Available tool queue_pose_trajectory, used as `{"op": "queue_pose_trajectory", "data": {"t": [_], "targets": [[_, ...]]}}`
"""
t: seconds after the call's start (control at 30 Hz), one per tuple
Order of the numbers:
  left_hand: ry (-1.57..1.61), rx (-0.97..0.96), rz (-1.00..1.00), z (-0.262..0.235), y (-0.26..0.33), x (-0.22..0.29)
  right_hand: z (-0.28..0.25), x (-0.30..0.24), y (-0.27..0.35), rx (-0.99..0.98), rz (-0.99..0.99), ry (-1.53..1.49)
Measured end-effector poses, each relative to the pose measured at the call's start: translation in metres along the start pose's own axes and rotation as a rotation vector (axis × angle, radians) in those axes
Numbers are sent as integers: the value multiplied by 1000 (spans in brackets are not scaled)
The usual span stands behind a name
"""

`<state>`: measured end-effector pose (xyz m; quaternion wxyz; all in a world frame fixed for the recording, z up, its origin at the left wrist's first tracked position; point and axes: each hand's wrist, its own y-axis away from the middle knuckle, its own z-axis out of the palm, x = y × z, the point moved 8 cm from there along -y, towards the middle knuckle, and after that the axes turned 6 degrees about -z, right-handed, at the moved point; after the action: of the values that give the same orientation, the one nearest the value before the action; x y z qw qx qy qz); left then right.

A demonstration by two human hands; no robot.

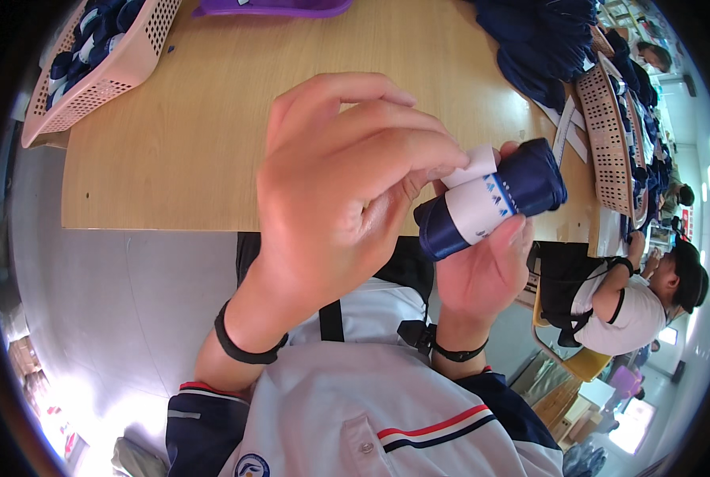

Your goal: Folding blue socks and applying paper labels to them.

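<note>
A dark navy roll of folded fabric lies tilted in my right hand, whose fingers and thumb close round it from below. Around the middle of the roll runs a white paper band with blue printing. My left hand is closed in a pinch on the loose white end of this band, at the roll's upper left side. The left fingertips are partly hidden behind the paper. Both hands are raised over the table's near edge.
On the wooden table, a pink basket of banded navy rolls stands far left. A purple tray is at the far edge. Navy fabric, white rulers and another basket lie right, near a seated person.
</note>
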<state>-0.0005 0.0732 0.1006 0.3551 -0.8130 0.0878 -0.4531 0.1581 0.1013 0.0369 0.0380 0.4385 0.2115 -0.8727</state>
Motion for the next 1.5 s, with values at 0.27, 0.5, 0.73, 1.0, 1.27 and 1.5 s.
{"op": "queue_pose_trajectory", "data": {"t": [0.27, 0.5, 0.73, 1.0, 1.27, 1.5], "targets": [[214, -307, -390, 1, 4, -14, 1, -22, -3, 36, -105, 214], [545, 205, -470, 6, 33, -24, 14, 8, -6, -11, 16, -369], [132, -1, 133, 28, 34, 30, 15, -2, -8, 172, 17, -194], [-12, -203, 176, 35, 25, 42, -4, 11, -1, 237, 118, -282], [-173, -326, 208, 46, 16, 47, 3, 5, 1, 282, 129, -359], [-477, -634, 280, 37, 10, 5, -51, -81, -26, 388, -364, -149]]}}
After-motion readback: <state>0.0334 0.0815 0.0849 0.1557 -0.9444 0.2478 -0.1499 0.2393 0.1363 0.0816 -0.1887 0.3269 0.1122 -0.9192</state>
